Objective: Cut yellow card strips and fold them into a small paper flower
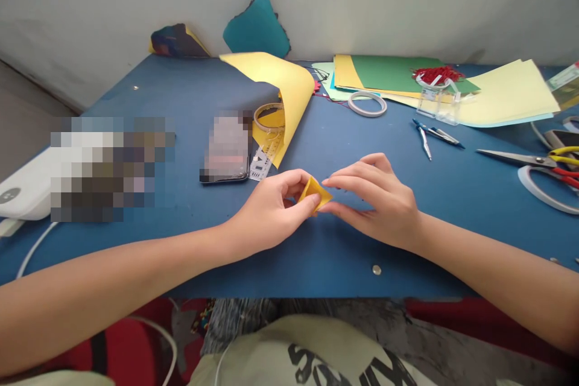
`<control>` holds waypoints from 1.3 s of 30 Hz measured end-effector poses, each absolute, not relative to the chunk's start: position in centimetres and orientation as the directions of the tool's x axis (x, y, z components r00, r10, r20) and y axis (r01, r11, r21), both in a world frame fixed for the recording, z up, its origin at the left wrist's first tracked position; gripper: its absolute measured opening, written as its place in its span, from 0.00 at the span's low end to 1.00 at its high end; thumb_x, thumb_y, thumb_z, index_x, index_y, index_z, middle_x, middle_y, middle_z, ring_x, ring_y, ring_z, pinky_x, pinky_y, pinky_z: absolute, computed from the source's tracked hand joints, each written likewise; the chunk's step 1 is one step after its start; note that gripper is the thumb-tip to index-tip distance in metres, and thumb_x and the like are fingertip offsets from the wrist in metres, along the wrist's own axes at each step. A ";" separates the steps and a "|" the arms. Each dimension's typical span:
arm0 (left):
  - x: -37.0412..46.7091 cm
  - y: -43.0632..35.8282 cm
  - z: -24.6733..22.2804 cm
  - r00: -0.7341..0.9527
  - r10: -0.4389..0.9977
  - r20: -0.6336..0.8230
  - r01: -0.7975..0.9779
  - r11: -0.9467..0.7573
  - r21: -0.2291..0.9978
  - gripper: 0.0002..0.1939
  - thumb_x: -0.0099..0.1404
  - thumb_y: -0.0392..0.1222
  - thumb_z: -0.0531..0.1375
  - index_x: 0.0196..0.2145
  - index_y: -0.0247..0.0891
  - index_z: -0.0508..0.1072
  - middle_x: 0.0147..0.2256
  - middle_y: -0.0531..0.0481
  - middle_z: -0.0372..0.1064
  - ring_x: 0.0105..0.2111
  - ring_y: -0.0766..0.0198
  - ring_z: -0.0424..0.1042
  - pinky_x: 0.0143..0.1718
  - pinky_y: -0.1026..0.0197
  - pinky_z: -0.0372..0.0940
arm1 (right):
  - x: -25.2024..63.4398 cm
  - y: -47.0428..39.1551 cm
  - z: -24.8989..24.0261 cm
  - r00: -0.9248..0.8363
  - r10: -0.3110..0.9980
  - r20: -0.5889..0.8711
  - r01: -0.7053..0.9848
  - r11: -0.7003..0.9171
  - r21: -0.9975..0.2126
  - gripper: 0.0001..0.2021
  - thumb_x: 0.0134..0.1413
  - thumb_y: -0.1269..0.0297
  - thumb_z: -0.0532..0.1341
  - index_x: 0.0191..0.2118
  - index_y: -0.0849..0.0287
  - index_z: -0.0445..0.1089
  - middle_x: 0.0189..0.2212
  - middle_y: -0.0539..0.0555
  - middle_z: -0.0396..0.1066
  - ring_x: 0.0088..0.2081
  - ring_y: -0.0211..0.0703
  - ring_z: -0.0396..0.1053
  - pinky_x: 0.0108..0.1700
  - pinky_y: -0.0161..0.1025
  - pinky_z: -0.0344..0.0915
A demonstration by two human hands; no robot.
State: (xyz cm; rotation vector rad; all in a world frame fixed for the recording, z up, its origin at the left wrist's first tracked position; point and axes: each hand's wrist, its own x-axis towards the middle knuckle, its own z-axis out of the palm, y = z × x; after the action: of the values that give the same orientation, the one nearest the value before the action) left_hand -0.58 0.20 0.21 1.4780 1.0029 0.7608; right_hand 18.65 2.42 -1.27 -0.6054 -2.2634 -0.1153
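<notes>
A small piece of folded yellow paper [322, 194] is pinched between the thumb and fingers of my left hand [277, 208], above the front part of the blue table. It looks like a little cone or pocket, with one pointed corner facing right. My right hand [377, 199] is at that corner, its index finger and thumb apart on either side. The right thumb tip lies at the paper's lower edge; whether it presses on it I cannot tell. My left fingers hide the back of the paper.
Beyond my hands lie a curled yellow sheet [296, 93], a phone [226, 148], a clear ruler [265, 157] and a tape roll [367, 104]. To the right are a compass [436, 132], scissors [515, 157] and stacked coloured paper [393, 72]. A white device [27, 184] sits left.
</notes>
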 end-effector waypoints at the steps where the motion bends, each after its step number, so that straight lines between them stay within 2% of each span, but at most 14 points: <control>1: -0.6 0.2 0.2 0.423 0.903 -0.072 0.208 -0.020 0.978 0.07 0.62 0.41 0.57 0.29 0.36 0.66 0.25 0.55 0.63 0.26 0.70 0.63 0.29 0.66 0.61 | 18.6 2.4 -1.3 -0.589 0.395 0.705 0.450 0.885 -0.119 0.07 0.55 0.66 0.62 0.40 0.58 0.66 0.32 0.52 0.75 0.31 0.39 0.72 0.39 0.42 0.61; 5: -0.7 0.4 0.2 0.430 0.897 -0.108 0.276 -0.017 0.961 0.11 0.62 0.45 0.56 0.26 0.36 0.65 0.23 0.56 0.59 0.24 0.69 0.61 0.26 0.66 0.58 | 18.6 2.1 -1.1 -0.616 0.381 0.689 0.439 0.893 -0.102 0.04 0.56 0.65 0.62 0.37 0.56 0.66 0.30 0.50 0.76 0.29 0.38 0.72 0.39 0.43 0.61; 11: -0.8 0.5 0.3 0.453 0.879 -0.149 0.278 0.019 0.960 0.12 0.62 0.45 0.56 0.25 0.36 0.64 0.22 0.56 0.57 0.23 0.70 0.58 0.24 0.66 0.55 | 18.8 2.1 -0.9 -0.655 0.305 0.691 0.457 0.889 0.040 0.03 0.57 0.63 0.61 0.37 0.54 0.67 0.29 0.48 0.76 0.26 0.37 0.72 0.39 0.43 0.61; 17: -0.8 0.5 0.4 0.466 0.867 -0.177 0.291 0.038 0.956 0.14 0.61 0.44 0.57 0.22 0.36 0.61 0.20 0.58 0.51 0.22 0.72 0.51 0.21 0.67 0.47 | 19.0 2.4 -0.5 -0.712 0.186 0.677 0.415 0.889 0.192 0.04 0.56 0.63 0.62 0.36 0.54 0.67 0.28 0.48 0.76 0.27 0.36 0.71 0.37 0.42 0.60; 23: -0.9 0.6 0.8 0.522 0.831 -0.190 0.233 0.075 0.970 0.13 0.61 0.43 0.57 0.22 0.34 0.64 0.21 0.56 0.55 0.23 0.71 0.54 0.23 0.66 0.49 | 19.1 2.5 -0.6 -0.718 0.180 0.673 0.397 0.899 0.184 0.04 0.55 0.64 0.63 0.35 0.54 0.67 0.28 0.46 0.76 0.27 0.35 0.72 0.38 0.42 0.60; 30: -1.1 0.8 0.7 0.532 0.826 -0.187 0.211 0.084 0.974 0.13 0.62 0.43 0.57 0.23 0.34 0.66 0.20 0.57 0.57 0.22 0.72 0.56 0.23 0.68 0.50 | 18.9 2.2 -0.7 -0.668 0.250 0.701 0.434 0.896 0.094 0.06 0.55 0.63 0.64 0.35 0.58 0.67 0.27 0.51 0.76 0.25 0.37 0.71 0.39 0.43 0.62; 33: -1.1 0.8 0.8 0.529 0.826 -0.196 0.222 0.088 0.971 0.12 0.62 0.43 0.57 0.24 0.34 0.67 0.20 0.57 0.58 0.22 0.72 0.56 0.23 0.68 0.51 | 18.9 2.0 -0.8 -0.650 0.271 0.710 0.455 0.887 0.078 0.06 0.54 0.64 0.64 0.34 0.58 0.67 0.25 0.49 0.75 0.24 0.35 0.71 0.40 0.42 0.63; 39: -1.0 0.7 1.0 0.515 0.831 -0.211 0.237 0.099 0.967 0.11 0.62 0.42 0.57 0.24 0.33 0.67 0.20 0.57 0.57 0.22 0.73 0.56 0.22 0.69 0.51 | 18.9 1.8 -0.6 -0.681 0.245 0.690 0.448 0.885 0.129 0.06 0.53 0.67 0.64 0.33 0.61 0.66 0.23 0.49 0.74 0.23 0.34 0.70 0.39 0.40 0.63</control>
State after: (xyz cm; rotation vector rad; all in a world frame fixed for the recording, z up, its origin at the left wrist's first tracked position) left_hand -1.04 0.73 0.99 1.4452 0.9873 0.5666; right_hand 18.85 1.83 -0.61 -0.4954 -2.3439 -0.3760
